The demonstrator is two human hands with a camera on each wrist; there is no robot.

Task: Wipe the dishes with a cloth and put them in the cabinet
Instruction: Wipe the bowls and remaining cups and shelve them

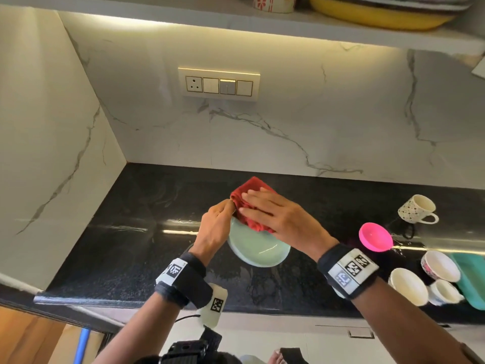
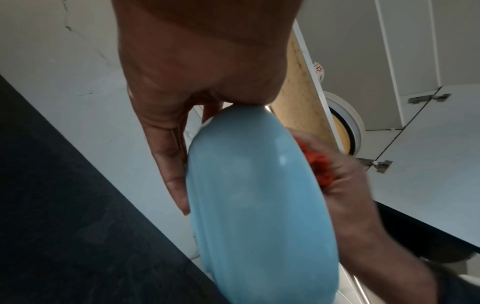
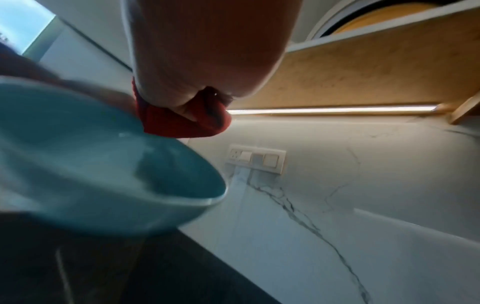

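A person stands at a black stone table (image 1: 131, 232) and wipes a pale blue-green plate (image 1: 258, 249), held tilted above the surface near the middle of the head view. The left hand (image 1: 214, 227) grips the plate at its 10 o'clock edge, fingers curled behind it and thumb over the rim, while the right hand (image 1: 278, 215) lies flat, fingers straight, pressing a red cloth (image 1: 248, 195) onto the plate's upper face at 12 o'clock. The left-wrist view shows the plate (image 2: 255, 205) edge-on, the cloth (image 2: 318, 164) bunched under the other hand on its far side. By the look of things the job is in its early-to-middle stretch — this plate is under the cloth and not yet shelved. At 3 o'clock on the table a patterned mug (image 1: 417, 208), a pink bowl (image 1: 375, 236), three white bowls (image 1: 408, 286) and a teal tray (image 1: 472, 279) await their turn; whether any has been dried cannot be told. Overhead at 1 o'clock, the cabinet shelf (image 1: 341, 30) carries a yellow dish (image 1: 378, 14) and a flowered cup (image 1: 274, 2) — whether these were put there as part of this job cannot be told.
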